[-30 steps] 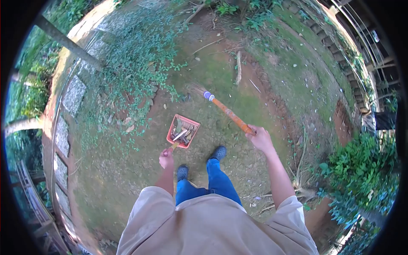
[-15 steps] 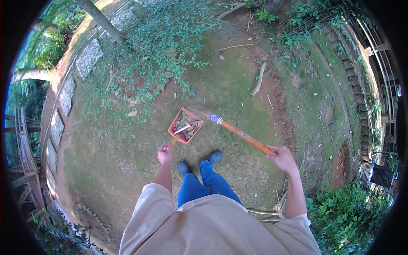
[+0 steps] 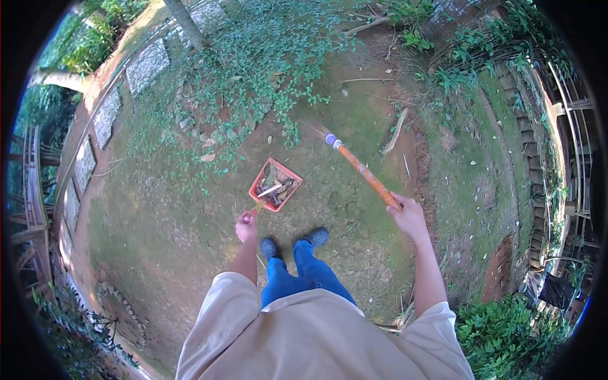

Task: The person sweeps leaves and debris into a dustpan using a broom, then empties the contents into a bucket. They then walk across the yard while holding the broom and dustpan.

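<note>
My left hand (image 3: 246, 227) is closed round the yellowish handle of an orange dustpan (image 3: 293, 174), in front of my shoes. Dry leaves and pale bits of debris (image 3: 272, 190) lie inside the pan. On the right, my right hand (image 3: 408, 215) grips the end of a broom (image 3: 366, 173) with an orange stick and a purple-and-white binding. Its thin bristles (image 3: 315, 129) point up and left, beyond the dustpan's far right corner and apart from it.
Low green plants (image 3: 234, 95) with a few fallen leaves spread ahead and to the left. A pale dry branch (image 3: 396, 131) lies right of the bristles. Stone slabs (image 3: 107, 117) line the left side, a tree trunk (image 3: 185, 24) rises behind, and a leafy bush (image 3: 506, 339) grows at lower right.
The broom's bristles have moved from the dustpan's rim up and to the right, away from it. My right hand has shifted up and slightly left; the dustpan stays nearly in place.
</note>
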The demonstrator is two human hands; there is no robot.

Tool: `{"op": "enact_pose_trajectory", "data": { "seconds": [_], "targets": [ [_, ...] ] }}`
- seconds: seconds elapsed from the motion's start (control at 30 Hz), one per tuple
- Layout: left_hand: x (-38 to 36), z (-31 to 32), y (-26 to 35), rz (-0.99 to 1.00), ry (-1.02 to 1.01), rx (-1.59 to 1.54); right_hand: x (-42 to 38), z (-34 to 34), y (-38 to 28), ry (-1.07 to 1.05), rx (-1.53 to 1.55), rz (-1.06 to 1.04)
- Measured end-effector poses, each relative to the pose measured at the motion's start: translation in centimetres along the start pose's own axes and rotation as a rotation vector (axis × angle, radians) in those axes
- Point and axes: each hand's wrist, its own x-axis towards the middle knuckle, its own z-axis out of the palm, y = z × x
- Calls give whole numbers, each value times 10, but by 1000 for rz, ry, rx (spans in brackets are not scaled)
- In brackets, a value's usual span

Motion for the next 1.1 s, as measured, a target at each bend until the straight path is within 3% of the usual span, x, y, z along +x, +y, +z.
{"op": "enact_pose_trajectory", "data": {
  "seconds": [0.3,0.47,0.57,0.8,1.1],
  "targets": [
    [-3,-7,-4,-44,34,-5,37,46,-23,-85,-52,-58],
    [-3,-8,-7,-53,34,-1,3,27,-11,-226,-45,-84],
    [1,-7,-19,-47,32,-12,-29,-5,-2,-291,44,46],
    [-13,-30,-6,-95,57,-16,-70,-15,-16,-239,64,28],
    [-3,-46,-14,-114,76,-82,-24,31,-51,-103,-22,-95]
  ]
}}
